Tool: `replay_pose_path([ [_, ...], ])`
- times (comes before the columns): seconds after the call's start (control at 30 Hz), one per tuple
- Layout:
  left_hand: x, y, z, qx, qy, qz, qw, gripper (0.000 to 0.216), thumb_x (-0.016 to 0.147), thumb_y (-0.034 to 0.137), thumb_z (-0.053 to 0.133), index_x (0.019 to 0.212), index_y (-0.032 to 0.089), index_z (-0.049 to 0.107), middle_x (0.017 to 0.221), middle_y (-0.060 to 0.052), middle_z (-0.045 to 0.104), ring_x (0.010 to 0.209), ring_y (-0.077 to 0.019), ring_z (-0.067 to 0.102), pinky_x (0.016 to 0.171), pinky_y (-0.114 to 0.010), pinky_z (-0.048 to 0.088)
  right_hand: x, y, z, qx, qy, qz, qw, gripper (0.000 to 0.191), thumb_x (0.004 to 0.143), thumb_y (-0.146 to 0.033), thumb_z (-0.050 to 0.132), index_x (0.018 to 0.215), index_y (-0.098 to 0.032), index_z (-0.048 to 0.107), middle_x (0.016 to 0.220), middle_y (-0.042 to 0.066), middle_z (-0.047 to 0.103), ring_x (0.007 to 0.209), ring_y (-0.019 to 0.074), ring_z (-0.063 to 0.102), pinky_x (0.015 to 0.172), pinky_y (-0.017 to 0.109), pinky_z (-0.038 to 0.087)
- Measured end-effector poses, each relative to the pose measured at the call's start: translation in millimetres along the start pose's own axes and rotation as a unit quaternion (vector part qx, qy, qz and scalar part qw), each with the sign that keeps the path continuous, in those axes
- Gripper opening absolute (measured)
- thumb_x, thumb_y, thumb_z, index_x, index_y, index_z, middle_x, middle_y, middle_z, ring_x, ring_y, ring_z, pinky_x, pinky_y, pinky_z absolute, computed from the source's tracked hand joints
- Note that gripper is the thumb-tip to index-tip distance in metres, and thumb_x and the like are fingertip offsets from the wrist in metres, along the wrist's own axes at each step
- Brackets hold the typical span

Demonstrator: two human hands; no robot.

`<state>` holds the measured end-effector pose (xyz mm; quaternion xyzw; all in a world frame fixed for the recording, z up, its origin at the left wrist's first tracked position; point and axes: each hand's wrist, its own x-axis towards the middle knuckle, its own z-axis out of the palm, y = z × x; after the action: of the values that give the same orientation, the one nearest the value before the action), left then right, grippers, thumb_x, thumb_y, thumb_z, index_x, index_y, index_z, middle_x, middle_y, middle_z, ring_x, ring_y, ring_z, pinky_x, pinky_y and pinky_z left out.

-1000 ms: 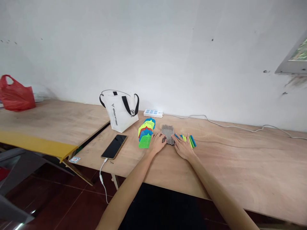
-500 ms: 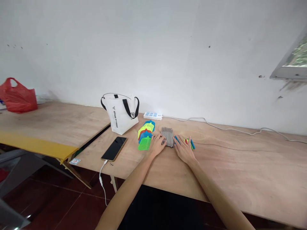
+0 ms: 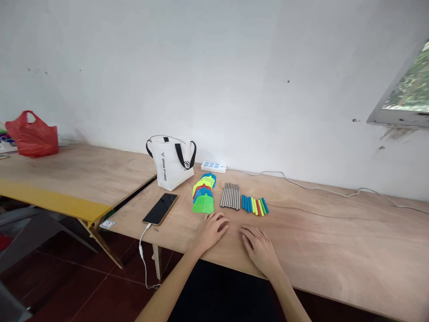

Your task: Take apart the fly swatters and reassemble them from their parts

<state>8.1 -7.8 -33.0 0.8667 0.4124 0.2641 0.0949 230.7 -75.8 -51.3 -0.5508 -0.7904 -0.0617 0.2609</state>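
Observation:
My left hand (image 3: 210, 230) rests on the table with its fingers loosely bent and apart, holding nothing. It is just below the green perforated flyswatter head (image 3: 203, 204), the nearest of a fanned stack in green, blue, red and yellow. My right hand (image 3: 258, 246) lies on the wood with its fingers apart and nothing in it. Beyond the hands, several grey metal rods (image 3: 230, 196) lie side by side in a row. To their right is a row of short coloured tubes (image 3: 255, 205) in blue, yellow, red and green.
A phone (image 3: 160, 209) with a white charging cable (image 3: 142, 255) lies at the left, near a white tote bag (image 3: 172, 165). A power strip (image 3: 213, 167) stands against the wall. A red plastic bag (image 3: 32, 136) sits on the neighbouring table (image 3: 100, 167).
Both hands have drawn back toward me, off the metal rods and coloured tubes, which now show fully. The view has shifted slightly.

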Motion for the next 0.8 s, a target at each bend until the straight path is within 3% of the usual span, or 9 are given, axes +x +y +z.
replay_pose_path([
  [0.33, -6.3, 1.1, 3.1, 0.033, 0.017, -0.009, 0.999, 0.026, 0.102, 0.031, 0.05, 0.123, 0.031, 0.065, 0.132, -0.004, 0.061, 0.123, -0.0236, 0.056, 0.106, -0.042, 0.042, 2.7, 0.3, 0.4, -0.004, 0.004, 0.001, 1.0, 0.031, 0.102, -0.022, 0.04, 0.114, -0.027, 0.068, 0.121, 0.006, 0.071, 0.11, 0.0214, 0.065, 0.097, 0.04, 0.048],
  [0.67, -4.1, -0.4, 3.8, 0.034, 0.008, -0.005, 0.999, 0.027, 0.103, 0.035, 0.047, 0.127, 0.028, 0.059, 0.136, -0.005, 0.057, 0.126, -0.0248, 0.053, 0.106, -0.043, 0.041, 3.9, -1.6, -3.1, -0.01, -0.009, 0.005, 1.0, 0.03, 0.103, -0.024, 0.04, 0.119, -0.026, 0.066, 0.122, 0.006, 0.069, 0.112, 0.0214, 0.063, 0.098, 0.039, 0.046],
  [0.8, -3.3, 0.6, 5.8, 0.065, 0.03, -0.053, 0.996, 0.025, 0.101, 0.039, 0.05, 0.119, 0.025, 0.061, 0.125, -0.009, 0.058, 0.12, -0.0282, 0.054, 0.102, -0.045, 0.043, 3.6, -1.2, -3.2, 0.003, -0.013, 0.004, 1.0, 0.031, 0.104, -0.024, 0.039, 0.119, -0.025, 0.066, 0.122, 0.006, 0.069, 0.113, 0.0215, 0.063, 0.099, 0.04, 0.045],
])
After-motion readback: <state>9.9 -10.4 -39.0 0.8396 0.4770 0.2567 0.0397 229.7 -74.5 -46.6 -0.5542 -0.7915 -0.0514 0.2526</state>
